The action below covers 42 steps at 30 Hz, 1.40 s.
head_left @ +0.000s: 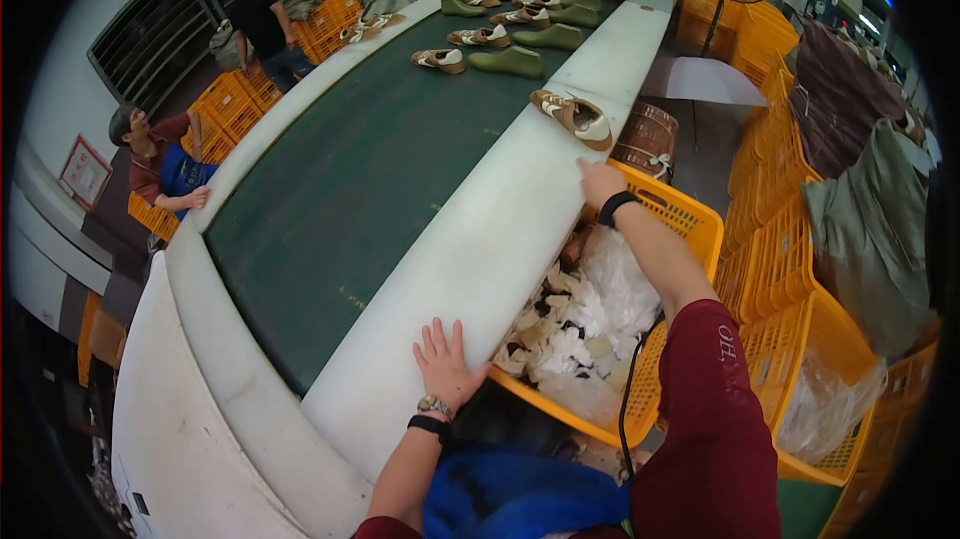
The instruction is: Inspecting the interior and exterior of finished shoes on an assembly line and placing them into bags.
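Observation:
My left hand (447, 376) lies flat with spread fingers on the white ledge (460, 239) of the conveyor, holding nothing. At the same ledge's outer edge is my right hand (602, 185), with one finger stretched out and the others partly hidden; no object shows in it. Just beyond that hand, apart from it, a brown and white sneaker (575, 119) rests on the ledge. Farther off, the dark green belt (360, 199) carries several similar sneakers (440, 60) and several green shoe lasts (508, 62), near the machine opening.
Below my right arm stands a yellow crate (690, 214) of scraps and clear plastic (615, 269). A brown drum-shaped container (648, 139) is behind it. Stacked yellow crates (775, 269) line the right. Across the belt, one person (165, 159) touches the far ledge; another (262, 24) stands behind.

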Available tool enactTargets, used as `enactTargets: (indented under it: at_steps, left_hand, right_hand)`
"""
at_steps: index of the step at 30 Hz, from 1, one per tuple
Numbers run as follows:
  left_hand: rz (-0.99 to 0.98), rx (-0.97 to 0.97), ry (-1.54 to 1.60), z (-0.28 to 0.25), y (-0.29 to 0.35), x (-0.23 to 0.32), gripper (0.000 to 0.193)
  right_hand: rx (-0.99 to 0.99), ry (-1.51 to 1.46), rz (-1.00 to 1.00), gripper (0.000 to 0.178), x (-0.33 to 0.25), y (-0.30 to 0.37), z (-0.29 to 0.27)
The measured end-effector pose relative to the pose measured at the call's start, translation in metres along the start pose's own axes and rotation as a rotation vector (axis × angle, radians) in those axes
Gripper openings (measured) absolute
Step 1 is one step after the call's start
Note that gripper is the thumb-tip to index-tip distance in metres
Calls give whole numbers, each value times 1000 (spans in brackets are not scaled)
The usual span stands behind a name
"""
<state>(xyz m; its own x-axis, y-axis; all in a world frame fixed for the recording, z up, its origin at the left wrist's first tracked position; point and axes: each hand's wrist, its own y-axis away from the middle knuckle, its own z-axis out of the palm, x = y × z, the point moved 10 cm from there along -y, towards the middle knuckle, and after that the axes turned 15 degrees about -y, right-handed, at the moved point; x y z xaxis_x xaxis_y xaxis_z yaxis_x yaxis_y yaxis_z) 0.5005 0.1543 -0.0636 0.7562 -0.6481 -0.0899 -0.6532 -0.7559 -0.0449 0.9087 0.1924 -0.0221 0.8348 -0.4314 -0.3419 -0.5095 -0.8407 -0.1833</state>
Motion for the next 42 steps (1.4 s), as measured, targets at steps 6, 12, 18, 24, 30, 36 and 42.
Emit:
enactTargets:
  at_steps: [6, 12, 18, 24, 30, 36, 42]
  left_hand:
    - [2, -74, -18, -7, -5, -4, 86]
    - [-12, -120, -20, 0, -13, -5, 84]
    - [-3, -160, -37, 3, -10, -4, 83]
    - [1, -168, -4, 3, -8, -2, 82]
    - [-1, -134, -11, -3, -9, -2, 82]
    - [-18, -50, -25, 3, -5, -10, 86]
    - [25, -233, -67, 15, 13, -3, 96]
  right_hand:
    - [68, -35, 132, 50, 26, -73, -47]
    - [-26, -115, -108, 30, -24, -100, -19]
    - [41, -287, -298, 28, -131, -151, -19]
    - [-43, -548, -258, 66, -151, -209, 14]
    - [-295, -487, -474, 39, -164, -71, 58]
    - [-435, -282, -681, 41, -180, 107, 82]
    - [-196, -241, -564, 42, -163, 158, 80]
